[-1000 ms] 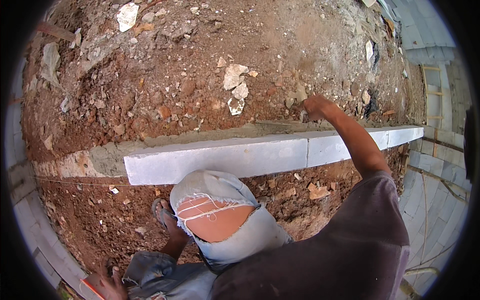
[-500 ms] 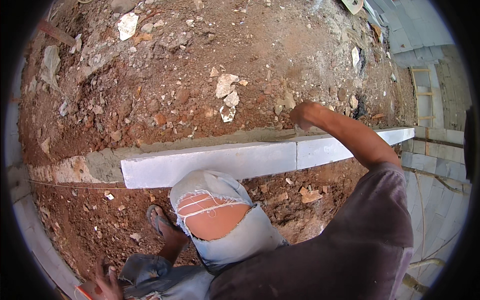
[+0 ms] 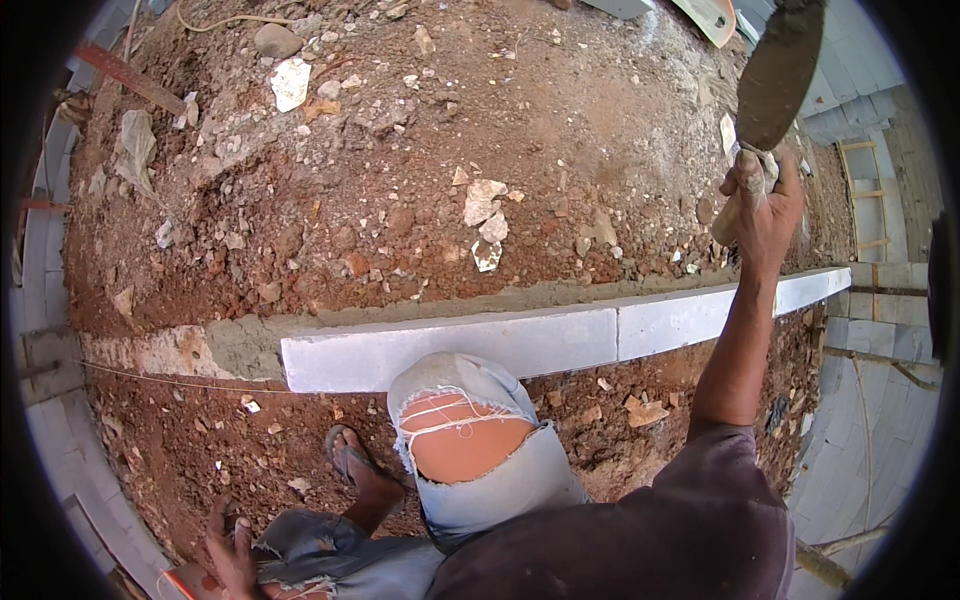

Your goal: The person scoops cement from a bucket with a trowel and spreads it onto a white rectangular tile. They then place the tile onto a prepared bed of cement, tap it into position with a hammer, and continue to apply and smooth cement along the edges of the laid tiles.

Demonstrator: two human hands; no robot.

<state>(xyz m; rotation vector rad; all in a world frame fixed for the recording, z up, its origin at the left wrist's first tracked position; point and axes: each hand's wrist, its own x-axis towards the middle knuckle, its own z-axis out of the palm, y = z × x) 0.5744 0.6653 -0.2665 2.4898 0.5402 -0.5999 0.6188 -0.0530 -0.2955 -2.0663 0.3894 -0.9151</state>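
Note:
My right hand (image 3: 760, 195) is raised at the upper right, closed round the handle of a trowel (image 3: 775, 85), whose mortar-coated blade points up. My left hand (image 3: 232, 548) is low at the left, fingers loosely bent and apart, beside a partly hidden orange-edged object (image 3: 185, 582). A row of white blocks (image 3: 450, 350) crosses in front of me, with grey mortar (image 3: 245, 340) along its far side and beyond its left end. My bent knee (image 3: 468, 440), in torn jeans, is against the near side of the blocks.
Reddish rubble-strewn soil (image 3: 420, 180) lies both sides of the blocks. A thin string (image 3: 190, 385) runs at left. Grey block walls (image 3: 45, 400) rise at both sides, with a wooden ladder (image 3: 865, 200) at the right. A reddish bar (image 3: 135, 80) and a pale stone (image 3: 275, 40) are at upper left.
My right hand has risen from beside the mortar bed toward the upper right, swinging the trowel blade upward. The scene has shifted slightly right and down in view.

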